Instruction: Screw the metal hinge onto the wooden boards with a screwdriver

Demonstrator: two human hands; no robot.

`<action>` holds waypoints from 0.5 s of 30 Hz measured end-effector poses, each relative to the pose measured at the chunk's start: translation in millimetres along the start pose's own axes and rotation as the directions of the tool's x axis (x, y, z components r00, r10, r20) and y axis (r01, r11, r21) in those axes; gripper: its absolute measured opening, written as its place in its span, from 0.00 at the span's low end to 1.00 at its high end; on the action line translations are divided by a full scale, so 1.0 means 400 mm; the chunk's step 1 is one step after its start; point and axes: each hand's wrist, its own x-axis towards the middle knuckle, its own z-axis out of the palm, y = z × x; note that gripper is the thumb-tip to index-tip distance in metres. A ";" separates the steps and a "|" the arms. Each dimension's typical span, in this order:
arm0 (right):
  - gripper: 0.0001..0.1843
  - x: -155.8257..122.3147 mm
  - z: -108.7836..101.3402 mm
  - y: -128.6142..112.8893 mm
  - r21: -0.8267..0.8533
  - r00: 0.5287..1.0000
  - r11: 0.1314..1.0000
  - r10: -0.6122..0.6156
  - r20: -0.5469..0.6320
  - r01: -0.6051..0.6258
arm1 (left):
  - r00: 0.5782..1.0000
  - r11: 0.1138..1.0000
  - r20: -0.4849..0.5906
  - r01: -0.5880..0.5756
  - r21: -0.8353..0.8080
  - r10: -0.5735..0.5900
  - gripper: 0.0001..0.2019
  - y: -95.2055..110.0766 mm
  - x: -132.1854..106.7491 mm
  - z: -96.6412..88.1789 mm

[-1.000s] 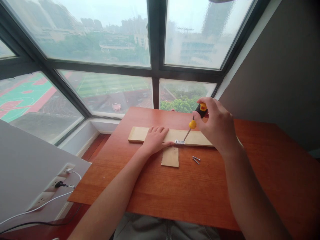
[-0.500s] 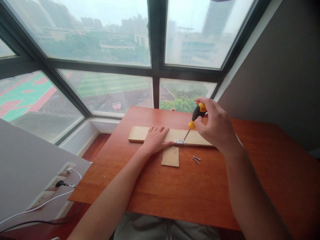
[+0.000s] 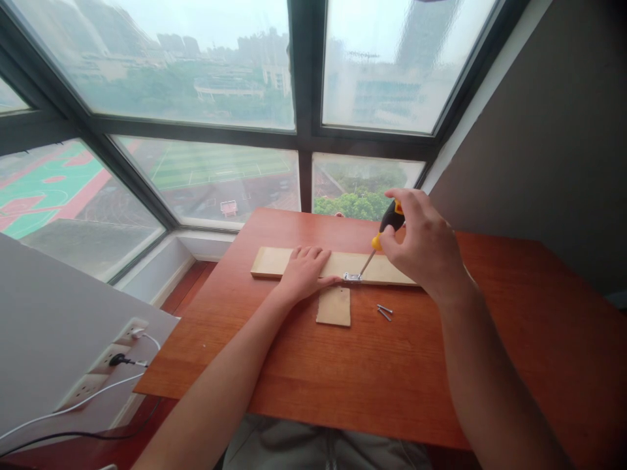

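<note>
A long pale wooden board [image 3: 272, 261] lies across the table. My left hand [image 3: 304, 271] rests flat on it, fingers stretched out, with the thumb beside a small metal hinge [image 3: 352, 277] at the board's near edge. My right hand [image 3: 424, 241] grips a screwdriver [image 3: 390, 219] with a black and yellow handle. The screwdriver leans to the right, its tip down at the hinge; whether a screw sits under the tip is too small to tell. My right hand and forearm hide the board's right part.
On the reddish wooden table [image 3: 382, 372], a small thin wooden piece [image 3: 334, 308] lies just in front of the board. Loose screws [image 3: 385, 312] lie to its right. Windows stand behind the table. Wall sockets [image 3: 105, 359] with plugged-in cables are at the left.
My right hand has shifted its fingers slightly on the screwdriver handle, which has turned and tilted a little. My left hand, the board and the hinge have stayed in place.
</note>
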 end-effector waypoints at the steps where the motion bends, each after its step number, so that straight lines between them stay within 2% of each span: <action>1: 0.25 0.001 0.001 0.000 -0.013 1.000 1.000 0.005 -0.008 -0.005 | 1.000 1.000 0.001 0.001 0.001 -0.001 0.34 0.000 0.000 0.000; 7: 0.22 0.008 0.014 0.005 0.020 0.997 1.000 -0.001 -0.081 0.003 | 1.000 1.000 0.002 0.004 0.000 -0.004 0.34 0.000 -0.001 0.000; 11: 0.23 0.010 -0.003 -0.004 0.184 0.992 0.981 -0.035 -0.118 0.057 | 1.000 1.000 0.005 0.009 0.000 -0.009 0.34 0.001 -0.001 0.001; 15: 0.25 0.007 -0.039 -0.002 0.358 0.968 0.931 0.019 -0.252 0.075 | 1.000 1.000 0.004 0.004 -0.002 -0.004 0.34 0.001 -0.001 0.000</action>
